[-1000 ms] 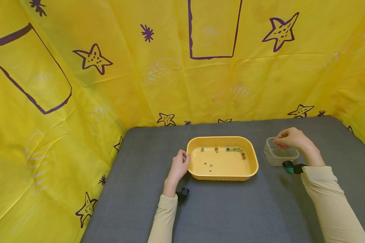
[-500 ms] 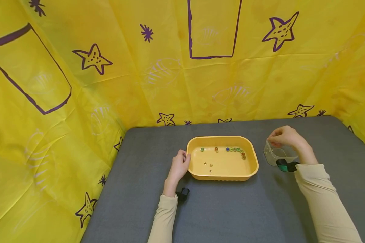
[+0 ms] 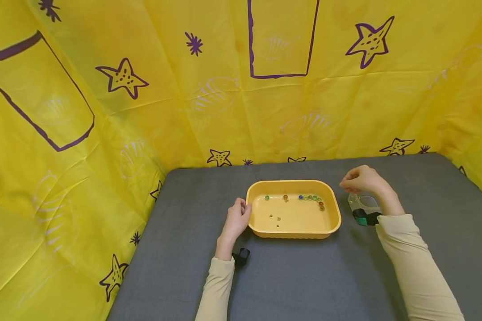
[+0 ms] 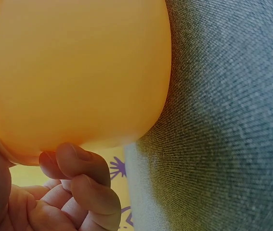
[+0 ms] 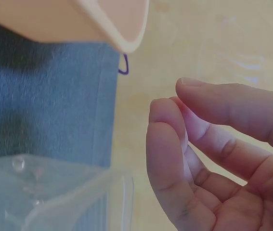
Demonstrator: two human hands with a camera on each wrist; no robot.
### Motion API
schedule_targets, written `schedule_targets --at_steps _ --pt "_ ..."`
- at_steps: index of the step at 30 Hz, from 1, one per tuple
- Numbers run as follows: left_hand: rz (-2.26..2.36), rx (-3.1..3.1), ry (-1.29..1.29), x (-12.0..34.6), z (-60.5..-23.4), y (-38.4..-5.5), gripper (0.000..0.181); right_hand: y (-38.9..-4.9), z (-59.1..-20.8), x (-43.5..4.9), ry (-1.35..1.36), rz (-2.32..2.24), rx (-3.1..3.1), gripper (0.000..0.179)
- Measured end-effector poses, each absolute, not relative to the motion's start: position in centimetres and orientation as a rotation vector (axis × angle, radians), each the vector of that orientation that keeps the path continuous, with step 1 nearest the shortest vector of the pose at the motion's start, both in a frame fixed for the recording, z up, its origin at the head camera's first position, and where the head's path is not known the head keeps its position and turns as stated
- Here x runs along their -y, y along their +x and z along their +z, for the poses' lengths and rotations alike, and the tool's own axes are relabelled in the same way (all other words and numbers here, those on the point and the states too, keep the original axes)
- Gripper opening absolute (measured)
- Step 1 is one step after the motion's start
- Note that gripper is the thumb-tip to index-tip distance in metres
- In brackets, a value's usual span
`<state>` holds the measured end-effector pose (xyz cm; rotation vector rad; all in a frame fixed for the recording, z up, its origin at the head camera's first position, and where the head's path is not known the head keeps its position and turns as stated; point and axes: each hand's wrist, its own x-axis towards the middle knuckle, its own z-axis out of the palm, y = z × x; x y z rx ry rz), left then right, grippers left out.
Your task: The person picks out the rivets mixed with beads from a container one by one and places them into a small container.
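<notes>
A yellow plastic tray (image 3: 295,234) lies on the grey table. My left hand (image 3: 238,217) grips its left end, and in the left wrist view curled fingers (image 4: 85,161) touch the tray's outer wall. Inside the tray, green marbles (image 3: 267,197), a blue marble (image 3: 301,197) and several others sit toward the back and right. Small gold-coloured pieces (image 3: 279,219) lie nearer the front left. My right hand (image 3: 363,180) is raised between the tray and a clear plastic box (image 3: 355,203). Its fingers (image 5: 162,154) bend loosely toward the thumb, and nothing shows between them.
The clear box stands just right of the tray, partly hidden by my right hand and wrist strap (image 3: 365,217). Yellow cloth (image 3: 265,120) printed with starfish and fish hangs behind the table (image 3: 297,276) and along its sides.
My right hand has moved left from over the clear box to beside the tray's right end. The left hand, the tray and the things in it have stayed put.
</notes>
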<state>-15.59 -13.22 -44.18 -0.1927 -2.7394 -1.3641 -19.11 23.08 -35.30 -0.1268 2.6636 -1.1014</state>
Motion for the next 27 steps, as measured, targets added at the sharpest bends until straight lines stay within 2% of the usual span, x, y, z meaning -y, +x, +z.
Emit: schedule_targets --at_steps 27 --pt "-1.366 2.725 -0.208 13.2 -44.1 -15.6 0.016 -20.0 -36.4 -19.2 -0.163 -1.122 -2.639 0.014"
